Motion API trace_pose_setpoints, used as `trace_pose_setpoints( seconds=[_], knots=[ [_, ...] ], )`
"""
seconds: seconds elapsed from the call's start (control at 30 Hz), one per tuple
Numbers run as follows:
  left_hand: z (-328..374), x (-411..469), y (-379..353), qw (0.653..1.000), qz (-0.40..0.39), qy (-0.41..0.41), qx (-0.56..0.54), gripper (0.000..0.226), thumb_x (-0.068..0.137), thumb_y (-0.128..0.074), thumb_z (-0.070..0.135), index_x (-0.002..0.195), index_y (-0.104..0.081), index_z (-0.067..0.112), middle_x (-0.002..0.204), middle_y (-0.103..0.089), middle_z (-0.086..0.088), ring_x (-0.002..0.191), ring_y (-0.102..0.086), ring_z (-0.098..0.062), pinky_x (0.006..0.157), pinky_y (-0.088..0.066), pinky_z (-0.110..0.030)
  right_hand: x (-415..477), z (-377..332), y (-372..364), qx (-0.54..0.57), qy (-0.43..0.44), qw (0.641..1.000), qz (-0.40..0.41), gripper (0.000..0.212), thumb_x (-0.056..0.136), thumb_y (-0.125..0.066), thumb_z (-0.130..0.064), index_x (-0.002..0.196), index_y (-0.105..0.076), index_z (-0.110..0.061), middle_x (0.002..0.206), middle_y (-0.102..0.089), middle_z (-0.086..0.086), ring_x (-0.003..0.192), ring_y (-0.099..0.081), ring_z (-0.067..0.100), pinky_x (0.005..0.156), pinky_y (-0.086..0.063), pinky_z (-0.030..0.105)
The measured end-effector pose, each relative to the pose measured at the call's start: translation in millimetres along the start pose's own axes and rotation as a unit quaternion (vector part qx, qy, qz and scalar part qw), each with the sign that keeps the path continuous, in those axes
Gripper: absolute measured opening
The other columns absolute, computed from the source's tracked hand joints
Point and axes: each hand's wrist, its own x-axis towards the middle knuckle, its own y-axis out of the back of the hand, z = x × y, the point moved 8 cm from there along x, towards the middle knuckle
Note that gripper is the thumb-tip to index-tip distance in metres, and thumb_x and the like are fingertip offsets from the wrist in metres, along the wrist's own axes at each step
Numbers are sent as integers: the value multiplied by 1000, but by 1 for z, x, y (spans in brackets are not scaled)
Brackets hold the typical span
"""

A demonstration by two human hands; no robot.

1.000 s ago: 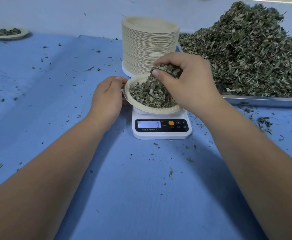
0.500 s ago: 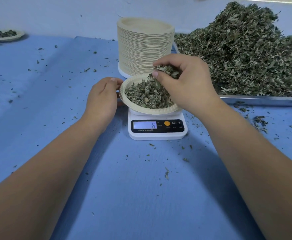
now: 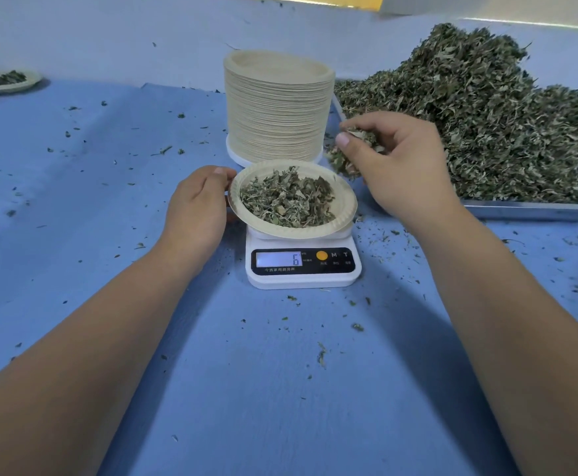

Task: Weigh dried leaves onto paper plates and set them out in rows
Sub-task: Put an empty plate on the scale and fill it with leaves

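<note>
Right grip [image 3: 401, 166] pinches crumbly dried leaves [image 3: 344, 161]; left grip [image 3: 198, 204] holds the round paper plate [image 3: 347, 205] by its rim.

Open surface [image 3: 280, 389] in front of scale [image 3: 303, 266]; plate stack [image 3: 277, 108] blocks behind, leaf tray [image 3: 534, 211] blocks rt.

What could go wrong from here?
1. The left hand grips the rim of the paper plate on the kitchen scale, and the plate sits tilted: the reading of 6 may be off, or leaves may slide out.
2. The right hand holds a pinch of dried leaves beside the plate; bits may fall on the blue cloth.
</note>
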Motion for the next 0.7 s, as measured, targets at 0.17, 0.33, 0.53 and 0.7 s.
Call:
trace_pose_setpoints(
  seconds=[0.17,0.33,0.53,0.7],
  knots=[
    [0,-1,0,1000,3,-5,7,35,95,-41,29,83,-74,30,96,-76,4,82,-71,-7,61,-54,-16,-9,-15,-30,-16,13,994,-111,27,96,-69,-24,122,-73,-30,99,-70,-23,88,-64,-11,86,-53,20],
    [-2,2,3,1000,10,-6,16,34,101,-39,27,93,-72,24,102,-75,2,83,-71,-5,61,-55,-17,-8,-11,-41,-32,-8,987,-157,35,101,-58,-15,133,-66,-28,95,-61,-26,66,-51,-21,67,-41,5],
    [-3,2,2,1000,5,-3,22,35,97,-39,29,94,-73,25,101,-76,3,89,-73,-13,67,-59,-24,-8,-9,-33,-71,12,994,-80,15,91,-75,-28,105,-78,-25,78,-63,-24,63,-55,-13,66,-40,6],
    [-2,2,2,1000,7,-6,23,36,100,-39,27,91,-73,24,99,-76,2,88,-73,-14,64,-57,-22,-6,0,-25,-1,-21,999,-50,17,84,-84,-27,99,-78,-24,62,-60,-30,53,-57,-9,54,-44,9]
  ],
)
